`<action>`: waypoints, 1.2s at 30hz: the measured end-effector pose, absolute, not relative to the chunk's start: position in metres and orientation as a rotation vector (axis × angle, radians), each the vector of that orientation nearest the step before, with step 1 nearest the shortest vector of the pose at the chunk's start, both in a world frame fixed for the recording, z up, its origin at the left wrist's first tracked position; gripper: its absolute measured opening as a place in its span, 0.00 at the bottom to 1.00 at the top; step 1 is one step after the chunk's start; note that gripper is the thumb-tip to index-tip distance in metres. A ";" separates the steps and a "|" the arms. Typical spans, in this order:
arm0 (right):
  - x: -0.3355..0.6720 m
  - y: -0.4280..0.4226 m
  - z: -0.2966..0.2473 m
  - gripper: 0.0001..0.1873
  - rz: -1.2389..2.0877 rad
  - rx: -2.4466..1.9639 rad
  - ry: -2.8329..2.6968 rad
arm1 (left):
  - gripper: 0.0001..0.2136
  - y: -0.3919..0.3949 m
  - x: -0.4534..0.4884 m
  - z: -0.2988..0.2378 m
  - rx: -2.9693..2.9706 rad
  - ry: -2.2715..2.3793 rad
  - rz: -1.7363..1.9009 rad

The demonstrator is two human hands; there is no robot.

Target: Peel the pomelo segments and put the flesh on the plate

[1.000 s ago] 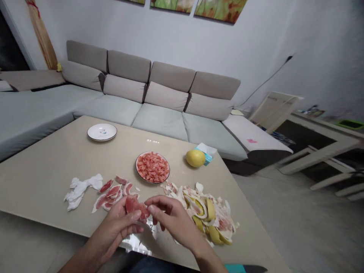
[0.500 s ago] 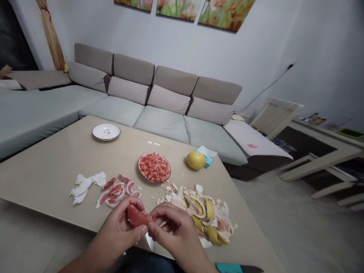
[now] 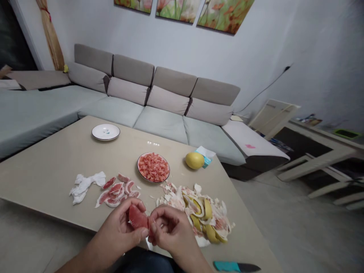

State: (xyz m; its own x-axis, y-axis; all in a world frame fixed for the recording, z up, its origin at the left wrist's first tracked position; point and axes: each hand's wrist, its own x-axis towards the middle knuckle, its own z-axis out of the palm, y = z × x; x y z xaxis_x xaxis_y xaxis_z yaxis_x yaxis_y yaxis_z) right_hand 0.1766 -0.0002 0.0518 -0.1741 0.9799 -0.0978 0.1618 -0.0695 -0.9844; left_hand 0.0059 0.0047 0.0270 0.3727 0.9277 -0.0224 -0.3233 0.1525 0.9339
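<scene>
Pomelo segment in a closed grip, cupped by left hand, pinched by right hand

Pomelo segment partly behind fingers; forearms cut off by bottom edge.

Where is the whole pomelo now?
In the head view, the whole pomelo sits right of the plate of pink pulp, beside a tissue packet.

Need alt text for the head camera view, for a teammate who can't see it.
The left hand and right hand hold a pink pomelo segment above a beige table, beside a heap of yellow peel. Farther off lie a plate of chopped pink pulp and a whole pomelo.
</scene>
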 end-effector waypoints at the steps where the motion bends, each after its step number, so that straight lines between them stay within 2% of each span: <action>1: 0.177 0.000 0.052 0.19 1.401 -1.276 -1.380 | 0.13 0.005 0.006 0.027 1.040 0.728 1.023; 4: 0.179 0.000 0.054 0.21 1.487 -1.233 -1.352 | 0.13 0.005 0.006 0.031 1.038 0.776 1.016; 9: 0.181 0.001 0.056 0.17 1.221 -1.262 -1.537 | 0.13 0.003 0.007 0.039 1.153 0.925 1.024; 16: 0.179 0.001 0.048 0.16 1.454 -1.094 -1.153 | 0.12 0.010 0.004 0.033 0.933 0.779 1.118; 22: 0.172 -0.001 0.027 0.17 1.463 -1.024 -0.889 | 0.12 0.012 0.004 0.025 0.850 0.753 1.175; 29: 0.171 -0.002 0.024 0.24 1.572 -1.041 -1.007 | 0.09 0.007 0.002 0.021 1.040 0.849 1.218; 36: 0.175 -0.004 0.022 0.19 1.592 -1.022 -0.848 | 0.10 0.005 0.003 0.017 1.102 0.858 1.212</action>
